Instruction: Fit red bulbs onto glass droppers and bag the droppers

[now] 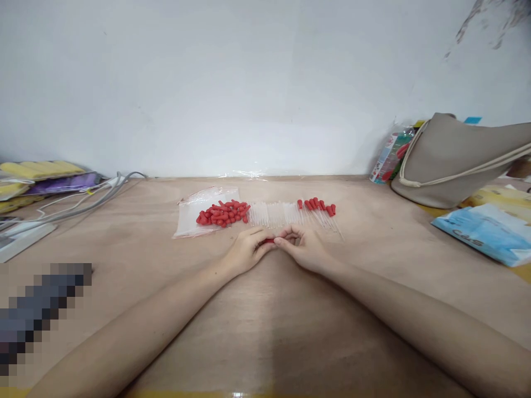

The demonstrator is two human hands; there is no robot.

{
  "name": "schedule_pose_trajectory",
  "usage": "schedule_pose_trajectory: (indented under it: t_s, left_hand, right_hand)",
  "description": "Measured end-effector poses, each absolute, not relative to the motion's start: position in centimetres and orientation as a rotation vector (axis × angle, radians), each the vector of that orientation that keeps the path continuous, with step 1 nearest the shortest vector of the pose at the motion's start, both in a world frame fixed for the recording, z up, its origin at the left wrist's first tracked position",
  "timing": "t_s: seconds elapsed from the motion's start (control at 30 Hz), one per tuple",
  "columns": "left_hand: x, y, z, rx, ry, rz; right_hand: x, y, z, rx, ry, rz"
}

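— As only a sliver of the red cap is shown between the two hands, how is it judged to handle?

— By its look, it is judged to be light, soft and rubbery, easily squeezed and hardly fragile. A hold near its rim would be favoured, so that the body is not crushed. The clear tubes, laid in a row beyond the hands, are judged to be light, stiff and slippery.

— And how are the hands set?

— Over the tabletop, just in front of the tubes, the cap is pinched by the left hand, thumb and fingers together. The right hand is curled, its thumb set at the cap's right end; whether anything is gripped inside cannot be told. More red caps are heaped partly on a plastic bag to the left, and red-capped tubes are seen to the right.
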State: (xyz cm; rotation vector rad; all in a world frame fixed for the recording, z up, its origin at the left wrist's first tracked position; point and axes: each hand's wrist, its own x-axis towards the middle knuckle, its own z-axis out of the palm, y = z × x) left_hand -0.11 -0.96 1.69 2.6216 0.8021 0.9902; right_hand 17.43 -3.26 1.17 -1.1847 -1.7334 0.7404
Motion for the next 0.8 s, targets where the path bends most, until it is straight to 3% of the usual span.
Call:
schedule_pose_trajectory:
  t_s: [0.13,0.2,0.4,0.8]
  left_hand:
    - [-0.2,-0.9,1.6,2.619,0.858,0.985]
    - [-0.2,-0.9,1.6,2.619,0.871,0.986]
    - [-0.2,-0.9,1.6,2.619,0.887,0.973]
    - [-0.2,-0.9,1.5,2.628,0.867,0.966]
  right_hand:
    - [21.8,-0.8,2.1,-1.432,-1.821,0.075]
    - [24.3,0.5,2.4,-1.638,-1.792,-0.072]
    - [27.3,1.7,2.5,-1.977,-1.872,-0.121]
    - [25.4,1.4,3.0,-2.126,-1.868,-0.114]
